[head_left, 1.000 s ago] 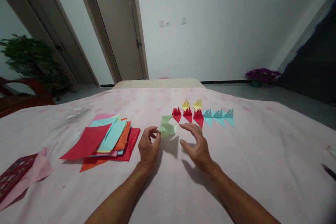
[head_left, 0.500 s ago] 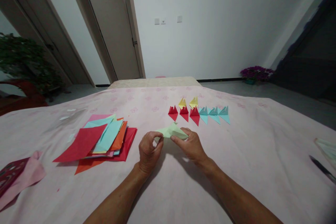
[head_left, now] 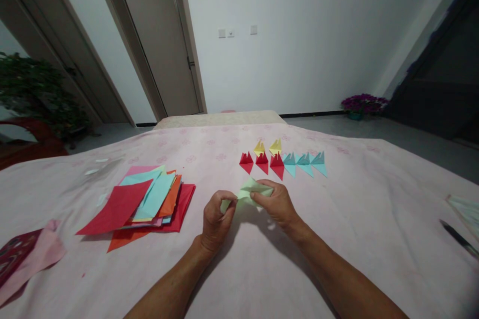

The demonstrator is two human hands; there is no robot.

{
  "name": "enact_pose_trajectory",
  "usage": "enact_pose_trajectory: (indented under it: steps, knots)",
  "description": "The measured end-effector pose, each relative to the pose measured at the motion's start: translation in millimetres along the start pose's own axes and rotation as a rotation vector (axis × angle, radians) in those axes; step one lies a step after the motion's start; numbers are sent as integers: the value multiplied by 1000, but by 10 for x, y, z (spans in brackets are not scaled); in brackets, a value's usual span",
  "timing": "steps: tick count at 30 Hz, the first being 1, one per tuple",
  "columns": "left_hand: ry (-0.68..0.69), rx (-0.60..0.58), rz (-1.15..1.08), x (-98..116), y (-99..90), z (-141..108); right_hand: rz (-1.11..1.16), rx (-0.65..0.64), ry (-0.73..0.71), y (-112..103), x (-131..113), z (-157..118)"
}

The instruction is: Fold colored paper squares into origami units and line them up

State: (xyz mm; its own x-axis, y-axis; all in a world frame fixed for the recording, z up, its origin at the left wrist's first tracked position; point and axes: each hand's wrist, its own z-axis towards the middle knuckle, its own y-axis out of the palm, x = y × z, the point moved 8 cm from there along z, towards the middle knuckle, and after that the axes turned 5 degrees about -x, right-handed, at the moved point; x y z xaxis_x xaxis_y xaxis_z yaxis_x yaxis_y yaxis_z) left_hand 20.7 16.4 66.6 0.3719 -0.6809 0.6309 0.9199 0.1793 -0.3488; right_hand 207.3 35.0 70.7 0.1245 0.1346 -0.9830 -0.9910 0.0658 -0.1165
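Observation:
A pale green sheet of folded paper (head_left: 247, 190) is held between my two hands, above the cloth. My left hand (head_left: 217, 217) pinches its left end between thumb and fingers. Its right part is gripped by my right hand (head_left: 275, 203), thumb on the near face and fingers behind. My fingers hide both ends of the paper. Just beyond stand folded paper figures in rows: red ones (head_left: 262, 162), light blue ones (head_left: 305, 163) and two yellow ones (head_left: 276, 146) behind.
Left of my hands lies a pile of coloured paper sheets (head_left: 129, 204). A dark red item (head_left: 17, 253) with pink paper (head_left: 43, 256) is at the far left. At the right edge lies a black pen-like object (head_left: 458, 238). A pink flowered tablecloth (head_left: 239, 279) covers the table.
The green paper has tilted and turned, its right part raised and its left end drawn lower. Both hands have shifted slightly right, still gripping it.

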Motion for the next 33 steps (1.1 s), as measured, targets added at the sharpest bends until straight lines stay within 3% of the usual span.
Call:
enact_pose_trajectory:
  steps: [6, 11, 16, 19, 22, 28, 33]
  knots:
    - [-9, 17, -35, 1, -1, 6, 200, -50, 50, 13, 73, 33]
    - [20, 24, 19, -4, -32, 16, 222, -191, 118, 15, 81, 61]
    - [179, -1, 114, 129, -44, 50, 36, -136, 7, -159, -140, 99]
    - [301, -30, 159, 261, -18, 41, -135, -297, 21, -48, -110, 72]
    - [300, -37, 167, 272, 0, 23, -154, -395, 80, 51, 19, 32]
    - [263, -39, 132, 213, 19, -1, -189, -315, 87, 36, 49, 29]
    - [268, -85, 83, 227, 49, 2, -191, -348, 125, 22, 120, 24]
